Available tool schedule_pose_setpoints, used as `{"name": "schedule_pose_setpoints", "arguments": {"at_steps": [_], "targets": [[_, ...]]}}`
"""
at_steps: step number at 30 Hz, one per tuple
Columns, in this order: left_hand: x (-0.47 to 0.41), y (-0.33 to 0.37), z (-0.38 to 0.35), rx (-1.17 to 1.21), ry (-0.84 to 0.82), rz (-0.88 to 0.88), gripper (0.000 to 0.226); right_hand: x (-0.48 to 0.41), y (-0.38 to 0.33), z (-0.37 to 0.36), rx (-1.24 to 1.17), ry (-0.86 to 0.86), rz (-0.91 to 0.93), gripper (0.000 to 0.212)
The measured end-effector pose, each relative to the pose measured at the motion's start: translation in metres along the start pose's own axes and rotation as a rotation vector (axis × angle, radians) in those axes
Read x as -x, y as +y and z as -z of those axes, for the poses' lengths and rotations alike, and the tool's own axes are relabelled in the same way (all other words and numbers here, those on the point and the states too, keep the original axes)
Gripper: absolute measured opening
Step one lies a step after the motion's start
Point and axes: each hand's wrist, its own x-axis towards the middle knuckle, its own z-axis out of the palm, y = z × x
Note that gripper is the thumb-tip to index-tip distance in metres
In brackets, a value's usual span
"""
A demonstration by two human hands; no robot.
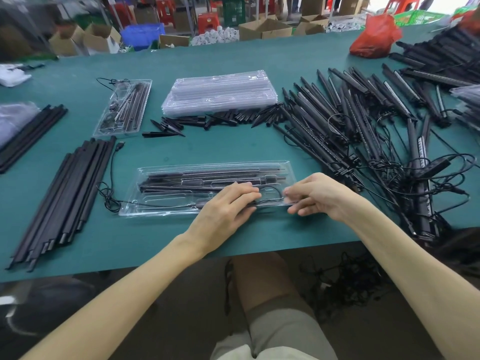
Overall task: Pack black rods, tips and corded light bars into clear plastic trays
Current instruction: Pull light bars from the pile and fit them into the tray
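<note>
glossy clear plastic tray [161,203], seemingly matt black rods [65,193]

- Tray [155,213], 6 o'clock: right pockets covered by left hand [223,206]; contents beneath not determinable.
- Right hand [319,196]: fingertips blurred, hold on the tray rim unclear.
- Rod bundle [31,133], 9 o'clock: cut off by the picture's edge.
- Cartons [262,28], 12 o'clock: blurred.
- Packed tray [124,107], 10 o'clock: small parts unidentifiable.

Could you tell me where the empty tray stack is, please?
Head view: the stack sits upper centre, behind the tips, between a packed tray (left) and the light bars (right).
</note>
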Motion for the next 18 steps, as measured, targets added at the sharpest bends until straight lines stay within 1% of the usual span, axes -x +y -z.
{"name": "schedule_pose_setpoints", "arguments": {"at_steps": [4, 12, 18], "targets": [[-0.0004, 0.0015, 0.0015, 0.017, -0.018, 0.009, 0.025, 0.0011, -0.0013, -0.0003, 0.038, -0.012, 0.015, 0.020], [-0.0005, -0.0002, 0.0047, 0.020, -0.036, 0.026, 0.028, -0.0032, -0.0002, -0.0035, 0.095, 0.026, 0.057, 0.016], [-0.0004, -0.0014, 0.0046, 0.035, -0.057, 0.048, 0.030, -0.0064, 0.0006, -0.0041, 0.110, 0.055, 0.081, 0.018]]}}
